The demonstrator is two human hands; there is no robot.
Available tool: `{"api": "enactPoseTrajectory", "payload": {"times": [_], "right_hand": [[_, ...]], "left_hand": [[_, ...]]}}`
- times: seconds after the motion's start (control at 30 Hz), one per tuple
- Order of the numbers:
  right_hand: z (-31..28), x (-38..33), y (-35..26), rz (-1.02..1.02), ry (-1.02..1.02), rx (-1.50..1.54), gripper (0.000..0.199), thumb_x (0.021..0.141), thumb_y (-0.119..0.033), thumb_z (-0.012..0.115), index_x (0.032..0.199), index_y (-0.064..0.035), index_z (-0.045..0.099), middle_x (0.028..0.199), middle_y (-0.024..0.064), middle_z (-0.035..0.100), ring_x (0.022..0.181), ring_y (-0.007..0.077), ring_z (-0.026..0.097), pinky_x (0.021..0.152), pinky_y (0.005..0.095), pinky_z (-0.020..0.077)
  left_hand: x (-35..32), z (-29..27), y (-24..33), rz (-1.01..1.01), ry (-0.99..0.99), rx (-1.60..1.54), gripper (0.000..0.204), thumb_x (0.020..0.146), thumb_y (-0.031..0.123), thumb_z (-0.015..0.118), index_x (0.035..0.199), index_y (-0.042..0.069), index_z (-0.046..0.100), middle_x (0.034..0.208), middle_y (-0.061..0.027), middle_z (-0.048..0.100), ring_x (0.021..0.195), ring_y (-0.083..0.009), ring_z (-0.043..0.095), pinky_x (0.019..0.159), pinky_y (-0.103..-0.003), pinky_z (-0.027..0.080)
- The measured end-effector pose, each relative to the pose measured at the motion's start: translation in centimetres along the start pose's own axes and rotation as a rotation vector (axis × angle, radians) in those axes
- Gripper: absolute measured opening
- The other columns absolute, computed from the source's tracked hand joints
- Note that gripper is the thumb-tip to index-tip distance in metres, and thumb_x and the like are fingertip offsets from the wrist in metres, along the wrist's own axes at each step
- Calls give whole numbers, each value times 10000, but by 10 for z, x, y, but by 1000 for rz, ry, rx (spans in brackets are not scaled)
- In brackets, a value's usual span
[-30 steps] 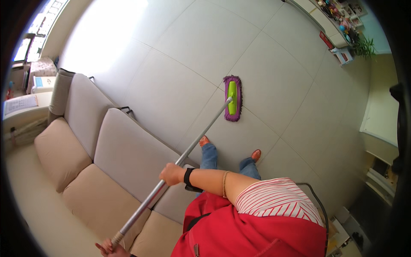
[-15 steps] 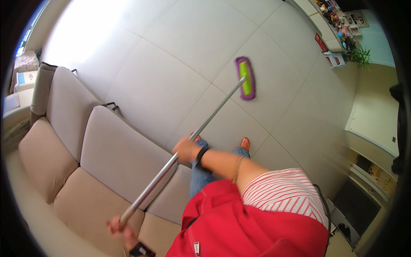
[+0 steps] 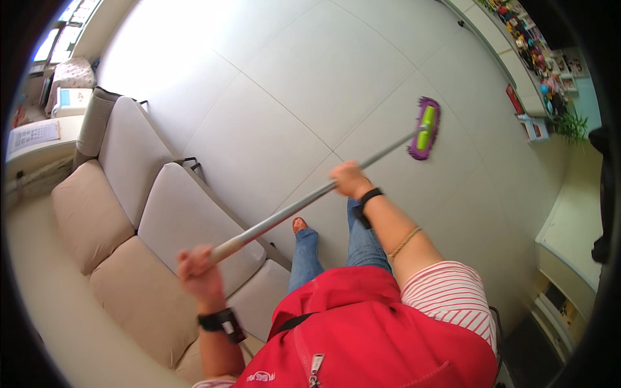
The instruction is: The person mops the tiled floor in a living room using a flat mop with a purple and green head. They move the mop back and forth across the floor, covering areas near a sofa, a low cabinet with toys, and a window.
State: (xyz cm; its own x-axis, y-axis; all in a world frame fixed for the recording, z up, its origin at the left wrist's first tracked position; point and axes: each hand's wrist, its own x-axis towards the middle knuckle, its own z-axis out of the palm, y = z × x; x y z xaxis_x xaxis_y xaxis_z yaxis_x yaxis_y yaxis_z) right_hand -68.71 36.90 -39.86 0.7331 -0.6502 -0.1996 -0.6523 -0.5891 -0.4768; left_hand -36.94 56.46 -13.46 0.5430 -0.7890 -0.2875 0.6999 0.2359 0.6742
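A flat mop with a green and purple head (image 3: 424,129) rests on the pale tiled floor (image 3: 310,84) ahead of me. Its long metal handle (image 3: 304,202) slants back toward my body. My right hand (image 3: 349,179), with a black wristband, grips the handle about halfway along. My left hand (image 3: 199,268), wearing a black watch, is closed around the handle's near end, above the sofa's backrest. My jeans and one orange shoe (image 3: 299,225) show below the handle.
A beige sofa (image 3: 123,213) with loose back cushions stands on my left, close to my legs. A side table with papers (image 3: 35,139) lies beyond it. Shelves with small colourful items (image 3: 524,48) and a plant (image 3: 572,123) line the far right wall.
The mop head has slid away from me and to the right across the tiles. Both hands have risen in the picture, still on the handle.
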Motion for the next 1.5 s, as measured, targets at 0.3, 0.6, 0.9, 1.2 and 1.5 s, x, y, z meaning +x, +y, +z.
{"api": "enactPoseTrajectory", "payload": {"times": [0.3,0.6,0.9,1.2,1.5], "right_hand": [[-38,44,-10,38,-60,68,73,679,-155,603,712,-113,653,733,141,650,749,331,637,690,439,492],[-46,234,-321,-264,-52,256,75,691,-202,600,666,-136,627,666,93,624,705,308,617,731,420,460],[-21,373,-402,-425,-217,274,116,694,-127,597,777,-139,677,789,82,665,832,294,634,807,428,437],[-22,457,-209,-266,275,136,51,645,-123,606,603,-147,623,646,83,627,680,303,630,632,419,480],[42,394,-353,-371,-205,67,25,626,-155,617,633,-164,640,646,76,631,683,300,631,666,464,433]], "left_hand": [[40,26,35,72,-145,153,270,913,162,437,1106,46,585,590,19,382,672,-168,469,847,-407,414],[19,-79,335,602,-78,421,321,951,149,364,1201,0,498,549,24,348,560,-119,393,699,-329,403],[57,-79,371,701,-80,503,299,951,110,348,1152,-39,511,547,25,300,588,-118,384,752,-291,403],[236,-47,255,382,-53,62,147,897,165,472,876,69,582,546,43,290,575,-99,311,608,-249,334],[102,-107,335,395,228,143,268,876,132,460,635,138,343,531,28,261,558,-96,320,567,-250,343]]}}
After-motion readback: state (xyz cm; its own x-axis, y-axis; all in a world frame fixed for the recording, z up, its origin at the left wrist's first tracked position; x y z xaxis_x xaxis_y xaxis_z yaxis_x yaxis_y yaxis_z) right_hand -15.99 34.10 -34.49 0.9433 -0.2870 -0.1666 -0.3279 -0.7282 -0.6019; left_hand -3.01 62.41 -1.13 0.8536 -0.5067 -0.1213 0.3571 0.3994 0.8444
